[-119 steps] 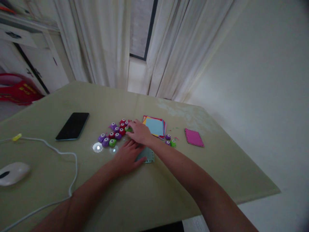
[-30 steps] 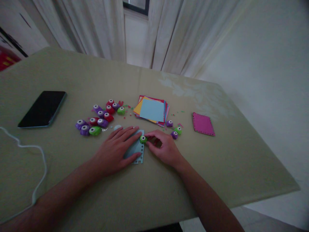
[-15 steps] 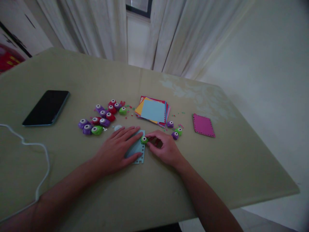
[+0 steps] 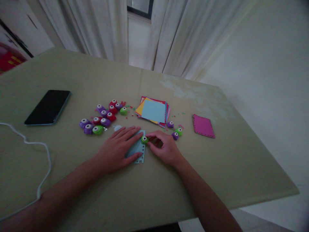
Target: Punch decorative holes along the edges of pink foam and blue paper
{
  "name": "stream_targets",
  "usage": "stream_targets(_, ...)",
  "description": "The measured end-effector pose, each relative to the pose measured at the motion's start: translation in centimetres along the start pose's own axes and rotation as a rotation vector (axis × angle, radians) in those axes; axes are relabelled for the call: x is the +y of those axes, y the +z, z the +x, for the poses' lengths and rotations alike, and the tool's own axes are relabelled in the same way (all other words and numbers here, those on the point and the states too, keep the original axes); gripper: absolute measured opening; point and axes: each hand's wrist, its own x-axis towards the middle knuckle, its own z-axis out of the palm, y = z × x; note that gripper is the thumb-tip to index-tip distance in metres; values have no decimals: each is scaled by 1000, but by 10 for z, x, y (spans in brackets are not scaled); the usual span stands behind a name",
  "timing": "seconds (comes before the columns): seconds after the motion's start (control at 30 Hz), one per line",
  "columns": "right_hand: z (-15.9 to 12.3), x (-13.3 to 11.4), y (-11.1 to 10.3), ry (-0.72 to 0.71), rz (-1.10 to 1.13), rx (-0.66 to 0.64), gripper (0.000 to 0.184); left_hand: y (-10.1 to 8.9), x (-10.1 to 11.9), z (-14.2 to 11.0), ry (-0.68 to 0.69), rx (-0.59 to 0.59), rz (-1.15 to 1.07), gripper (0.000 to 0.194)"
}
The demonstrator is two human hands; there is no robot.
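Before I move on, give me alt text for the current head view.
Left hand spread on a blue card with a punched edge; right hand holding a green eye-topped punch at that edge. Beyond: more punches, stacked coloured cards and, to the right, a pink card.

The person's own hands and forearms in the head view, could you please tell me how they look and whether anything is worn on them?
The left hand and right hand are ungloved, and no rings can be made out on the fingers. The left forearm and right forearm are bare, with no sleeve, watch or bracelet visible.
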Motion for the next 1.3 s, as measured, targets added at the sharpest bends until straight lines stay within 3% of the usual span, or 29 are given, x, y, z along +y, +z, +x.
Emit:
stream_targets(0.4,3,-3,5,257,140,120,23,1,1,3,-20,-11,-27,69)
stream_targets(0.63,24,-13,6,423,46,-48,14,2,1,4,-28,-13,-5,70)
stream_targets(0.87,42,-33,-2,669,96,-177,15,4,0,5,-23,40,-36,67)
stream_targets(1.3,59,-42,-18,711,58,-324,21,-1,1,8,-40,-19,-72,67)
